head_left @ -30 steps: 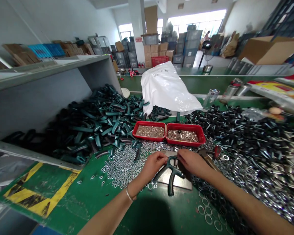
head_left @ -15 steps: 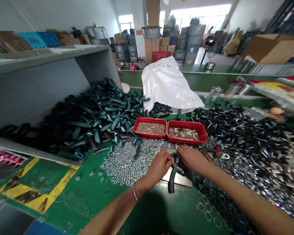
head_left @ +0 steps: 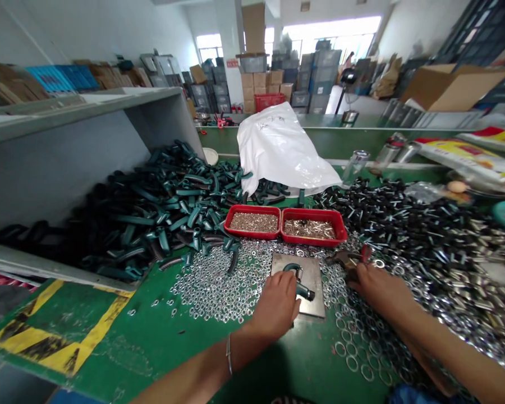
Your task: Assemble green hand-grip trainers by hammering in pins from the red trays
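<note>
My left hand (head_left: 275, 303) is closed around a teal and black plastic handle (head_left: 305, 292), with its curved guard and round end showing past my fingers. The handle is over a square metal plate (head_left: 315, 275) on the green bench. To the right of the plate, my right hand (head_left: 379, 286) is closed on a hammer. The dark hammer head (head_left: 340, 258) shows ahead of my fingers, and a wooden shaft runs back under my forearm. Small metal nuts or rings (head_left: 219, 286) lie spread left of the plate.
Behind the plate stand two red trays, one with tiny metal pieces (head_left: 252, 223), one with pins (head_left: 309, 229). Teal handles (head_left: 185, 202) heap up at the left beside a grey shelf (head_left: 160, 120). Black parts (head_left: 387, 213) and metal rings (head_left: 362, 350) cover the right. A white bag (head_left: 284, 151) lies behind.
My right hand has left the handle and moved right, onto the hammer. My left hand has shifted its hold to cover the handle's grip, and the plate is more exposed.
</note>
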Available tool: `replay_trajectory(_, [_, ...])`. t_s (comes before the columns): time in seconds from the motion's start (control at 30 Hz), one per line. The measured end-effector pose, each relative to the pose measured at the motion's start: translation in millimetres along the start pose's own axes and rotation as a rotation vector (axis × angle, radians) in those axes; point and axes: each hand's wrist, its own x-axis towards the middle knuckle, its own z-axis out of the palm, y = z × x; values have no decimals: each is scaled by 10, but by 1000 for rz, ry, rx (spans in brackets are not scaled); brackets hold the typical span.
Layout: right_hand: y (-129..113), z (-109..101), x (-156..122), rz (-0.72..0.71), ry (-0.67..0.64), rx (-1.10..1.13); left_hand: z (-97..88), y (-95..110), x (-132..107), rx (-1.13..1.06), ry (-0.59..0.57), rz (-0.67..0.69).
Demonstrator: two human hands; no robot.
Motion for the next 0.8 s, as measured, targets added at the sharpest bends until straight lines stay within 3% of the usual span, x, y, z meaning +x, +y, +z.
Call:
replay_trajectory(0.13, [153,112,-89,70,-43,185,5,-3,129,-113,-1,62])
replay_trajectory(0.23, [199,86,-107,94,50,389,-29,-37,188,-165,13,69])
replay_trajectory(0.33, [140,-12,-207,-2,121,658,-24,-39,169,-194,54,50])
replay_trajectory(0.43, [-59,-158,-301,-132,50,852,10,-25,146,-198,75,38])
replay_trajectory(0.6, [-347,-282,-145,-187,0,802,24,-17,141,-194,76,31])
replay_trajectory(0.7, [-287,-289,-24,-216,-58,696,38,-19,123,-171,88,-70])
replay_trajectory(0.8, [-139,-300,-128,-223,-166,749,100,-29,108,-197,92,-169])
